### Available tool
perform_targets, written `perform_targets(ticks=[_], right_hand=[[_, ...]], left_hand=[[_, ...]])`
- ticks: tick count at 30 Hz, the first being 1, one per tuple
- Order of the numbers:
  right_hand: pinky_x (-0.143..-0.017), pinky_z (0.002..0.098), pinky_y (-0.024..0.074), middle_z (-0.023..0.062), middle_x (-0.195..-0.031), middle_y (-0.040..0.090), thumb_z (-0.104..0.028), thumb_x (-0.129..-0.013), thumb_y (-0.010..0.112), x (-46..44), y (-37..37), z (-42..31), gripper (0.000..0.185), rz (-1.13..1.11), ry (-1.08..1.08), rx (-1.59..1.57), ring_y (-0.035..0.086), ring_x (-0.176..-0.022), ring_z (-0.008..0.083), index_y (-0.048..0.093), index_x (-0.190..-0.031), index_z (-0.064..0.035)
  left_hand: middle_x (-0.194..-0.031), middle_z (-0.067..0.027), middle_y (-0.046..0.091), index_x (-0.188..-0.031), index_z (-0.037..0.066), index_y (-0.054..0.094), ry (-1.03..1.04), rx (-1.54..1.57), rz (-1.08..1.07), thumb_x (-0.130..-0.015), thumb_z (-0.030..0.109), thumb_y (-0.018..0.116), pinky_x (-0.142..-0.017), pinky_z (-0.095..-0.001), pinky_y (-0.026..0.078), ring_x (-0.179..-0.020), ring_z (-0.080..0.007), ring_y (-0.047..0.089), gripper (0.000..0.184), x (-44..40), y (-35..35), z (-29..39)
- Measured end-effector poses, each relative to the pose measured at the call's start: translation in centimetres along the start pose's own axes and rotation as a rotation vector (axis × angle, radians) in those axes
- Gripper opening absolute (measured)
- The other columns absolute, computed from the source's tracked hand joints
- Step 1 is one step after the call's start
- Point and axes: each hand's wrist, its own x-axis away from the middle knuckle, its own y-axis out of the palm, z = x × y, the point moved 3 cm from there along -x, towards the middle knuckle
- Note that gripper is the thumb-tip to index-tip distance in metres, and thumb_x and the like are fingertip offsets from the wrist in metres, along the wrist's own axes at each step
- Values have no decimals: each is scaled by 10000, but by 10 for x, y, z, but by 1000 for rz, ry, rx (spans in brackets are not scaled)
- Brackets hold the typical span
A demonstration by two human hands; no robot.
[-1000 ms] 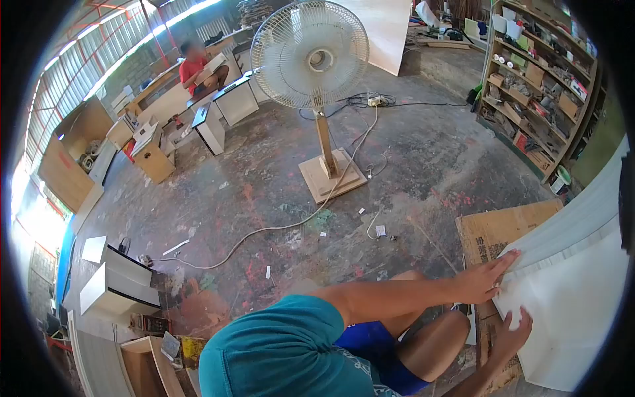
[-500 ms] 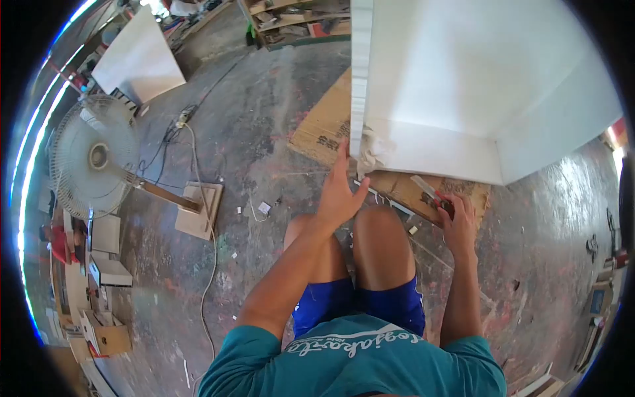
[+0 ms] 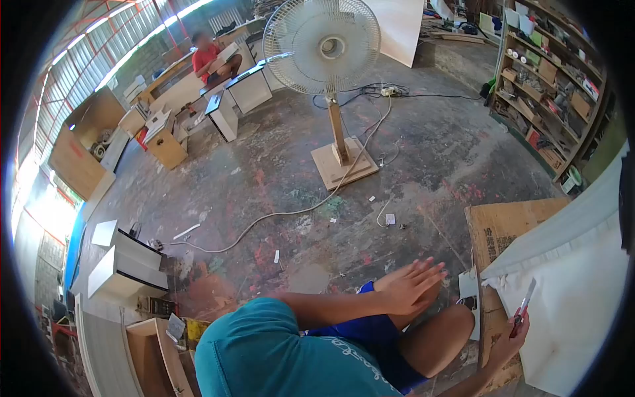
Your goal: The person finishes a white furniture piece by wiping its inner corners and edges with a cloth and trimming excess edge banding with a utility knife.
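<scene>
At the lower right, my right hand (image 3: 510, 339) is closed around a red-handled utility knife (image 3: 522, 309), its blade extended and pointing up. Just beyond it stands a large white cabinet carcass (image 3: 575, 311), partly cut off by the edge of the view. Under the cabinet lies a flattened cardboard sheet (image 3: 493, 231) with dark printing. My left hand (image 3: 415, 288) is over my bent knee, fingers stretched out and holding nothing. Whether its palm touches the leg I cannot tell.
A pedestal fan (image 3: 331, 49) on a wooden base (image 3: 324, 165) stands ahead, its cord (image 3: 291, 213) trailing across the floor. Shelving (image 3: 549, 86) is at the right. White boxes (image 3: 135, 264) stand left. A person in red (image 3: 206, 59) sits farther back.
My view has swung left, bringing the fan and seated person toward the middle. My left hand has come away from the cabinet edge to my knee. The knife stays in my right hand.
</scene>
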Motion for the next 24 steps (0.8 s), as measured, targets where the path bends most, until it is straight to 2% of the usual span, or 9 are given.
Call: perform_targets(ticks=[3,7,12,15,18,24], right_hand=[[-921,346,464,149,-1208,640,-175,-1017,546,-19,16,-14,414,37,-158,24,591,-1005,214,500,-1381,18],[-934,366,453,153,-1169,644,-204,-1020,541,-32,22,-38,379,6,-100,176,592,-1026,255,541,-1327,19],[-928,369,452,158,-1129,645,-246,-1028,523,-50,23,-15,369,16,-72,216,590,-1018,270,567,-1275,25],[-934,373,450,161,-1153,646,-251,-1028,523,-51,22,-5,373,-13,-80,242,596,-1038,269,573,-1274,24],[-952,371,446,169,-1188,645,-254,-1025,528,-45,25,-9,383,-25,-90,210,600,-1078,270,575,-1277,30],[-978,367,439,170,-1225,641,-236,-1021,533,-42,26,-2,400,-33,-79,142,598,-1120,269,560,-1306,44]], left_hand=[[-1633,-167,175,-1573,112,194,-105,1,18,-879,282,698,-1202,-590,152,-1515,-399,105,874,35,-8,-9],[-1640,-176,147,-1569,109,214,-156,47,21,-882,309,700,-1207,-583,116,-1519,-403,71,865,59,-20,-15],[-1645,-189,114,-1566,97,224,-165,66,44,-888,382,689,-1210,-578,81,-1520,-410,41,870,87,-30,-32],[-1646,-197,93,-1571,79,194,-259,108,-4,-893,443,676,-1215,-551,86,-1523,-400,26,908,117,-26,-44],[-1647,-201,77,-1573,63,162,-342,343,-6,-890,483,673,-1220,-520,96,-1525,-392,21,951,154,-11,-53],[-1647,-200,70,-1581,73,132,-340,333,-38,-873,547,660,-1225,-487,124,-1529,-370,25,1002,171,-6,-52]])
